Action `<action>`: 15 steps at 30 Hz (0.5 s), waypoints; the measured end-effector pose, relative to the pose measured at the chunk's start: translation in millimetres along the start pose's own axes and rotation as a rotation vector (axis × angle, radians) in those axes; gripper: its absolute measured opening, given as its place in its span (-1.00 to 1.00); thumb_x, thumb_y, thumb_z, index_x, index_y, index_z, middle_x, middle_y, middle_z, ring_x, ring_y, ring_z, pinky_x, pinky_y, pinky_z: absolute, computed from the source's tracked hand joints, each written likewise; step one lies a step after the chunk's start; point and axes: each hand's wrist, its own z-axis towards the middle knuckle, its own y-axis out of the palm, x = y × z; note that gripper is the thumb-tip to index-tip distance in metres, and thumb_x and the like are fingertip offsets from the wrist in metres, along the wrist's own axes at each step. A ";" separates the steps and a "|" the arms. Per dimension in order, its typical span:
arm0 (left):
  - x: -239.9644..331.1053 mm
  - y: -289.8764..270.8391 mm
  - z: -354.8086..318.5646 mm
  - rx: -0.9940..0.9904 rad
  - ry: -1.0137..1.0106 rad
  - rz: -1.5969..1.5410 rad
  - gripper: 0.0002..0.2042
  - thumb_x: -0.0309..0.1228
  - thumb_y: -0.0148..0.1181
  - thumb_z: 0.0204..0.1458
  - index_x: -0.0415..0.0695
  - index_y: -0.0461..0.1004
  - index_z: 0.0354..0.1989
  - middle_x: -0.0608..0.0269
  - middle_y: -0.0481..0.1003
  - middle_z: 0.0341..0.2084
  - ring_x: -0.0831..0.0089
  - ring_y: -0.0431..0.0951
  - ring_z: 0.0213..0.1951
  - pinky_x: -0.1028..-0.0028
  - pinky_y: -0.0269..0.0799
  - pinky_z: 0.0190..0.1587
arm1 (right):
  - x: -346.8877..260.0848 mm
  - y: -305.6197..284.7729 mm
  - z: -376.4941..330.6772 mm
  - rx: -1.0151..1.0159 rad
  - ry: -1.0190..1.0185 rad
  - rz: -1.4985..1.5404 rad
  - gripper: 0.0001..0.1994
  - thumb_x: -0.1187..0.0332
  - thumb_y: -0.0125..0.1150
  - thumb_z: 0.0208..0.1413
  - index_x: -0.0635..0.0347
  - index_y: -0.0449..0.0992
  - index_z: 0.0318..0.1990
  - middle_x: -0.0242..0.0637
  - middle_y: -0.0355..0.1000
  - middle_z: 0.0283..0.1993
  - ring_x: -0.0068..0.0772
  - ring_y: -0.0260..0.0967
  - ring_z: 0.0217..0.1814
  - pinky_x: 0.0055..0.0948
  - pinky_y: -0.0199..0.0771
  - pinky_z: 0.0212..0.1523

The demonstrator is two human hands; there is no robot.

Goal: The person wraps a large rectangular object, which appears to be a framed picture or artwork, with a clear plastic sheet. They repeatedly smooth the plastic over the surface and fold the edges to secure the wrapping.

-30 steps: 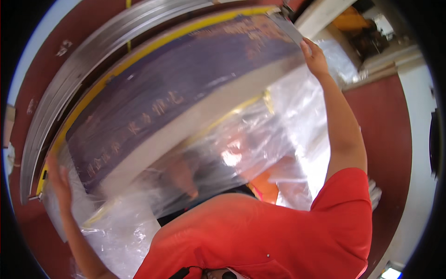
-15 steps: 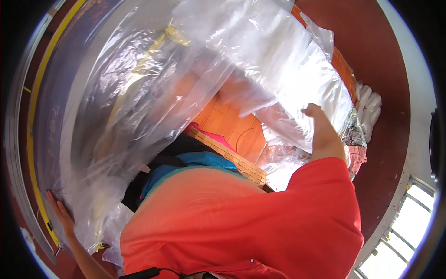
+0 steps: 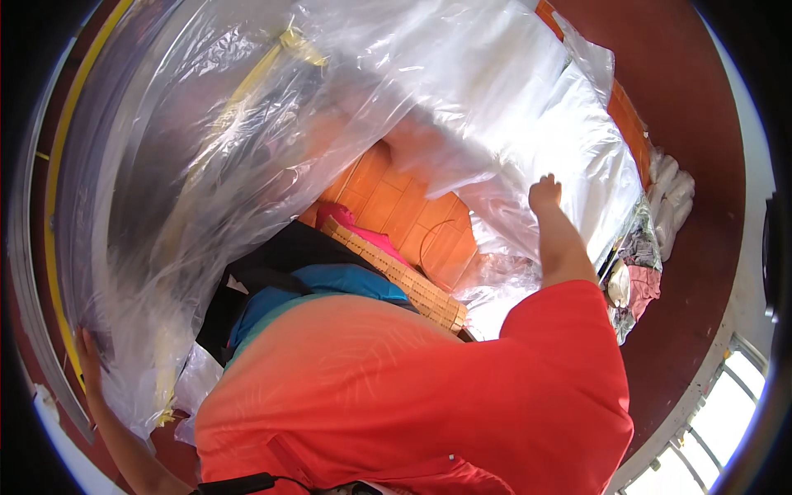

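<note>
The clear plastic sheet (image 3: 330, 107) is veiling whatever lies beneath it; only blurred dark and yellow shapes are showing through. The left hand (image 3: 89, 363) is lying half hidden behind the sheet's lower edge, so its grip is not showing. The right hand (image 3: 544, 195) is pressing into the sheet, fingers obscured.

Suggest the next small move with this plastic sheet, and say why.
Probably draw the right hand toward the body, pulling the clear plastic sheet down. The left hand already holds its far-left edge, while the middle billows up over the orange wooden surface.
</note>
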 end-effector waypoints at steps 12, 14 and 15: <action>364.2 -131.1 3.7 -0.017 0.899 -0.977 -0.52 -0.23 0.08 -0.15 -0.09 0.19 -0.02 0.24 0.22 -0.05 0.38 0.12 0.05 0.43 0.07 0.04 | -157.5 -415.6 -132.5 0.383 -1.287 0.702 -0.90 0.54 -0.07 -0.27 0.30 0.17 -0.68 -0.09 0.13 -0.73 -0.09 0.13 -0.65 -0.32 0.11 -0.63; 405.4 -132.8 -33.7 -0.208 0.859 -1.315 -0.50 -0.08 0.09 -0.20 -0.06 0.25 -0.08 0.21 0.27 -0.11 0.38 0.21 -0.02 0.49 0.21 -0.09 | -175.9 -479.7 -189.6 0.527 -1.599 0.848 -0.94 0.51 -0.03 -0.19 0.28 0.26 -0.58 -0.14 0.11 -0.70 -0.17 0.08 -0.68 -0.39 0.07 -0.65; 409.0 -123.1 -37.7 -0.378 0.972 -1.445 -0.58 -0.29 0.09 -0.18 -0.11 0.25 -0.08 0.23 0.36 -0.23 0.40 0.33 -0.20 0.48 0.23 -0.15 | -177.1 -512.2 -199.6 0.579 -1.693 0.758 -0.94 0.47 -0.04 -0.10 0.25 0.35 -0.51 -0.26 0.20 -0.67 -0.36 0.10 -0.68 -0.49 0.08 -0.65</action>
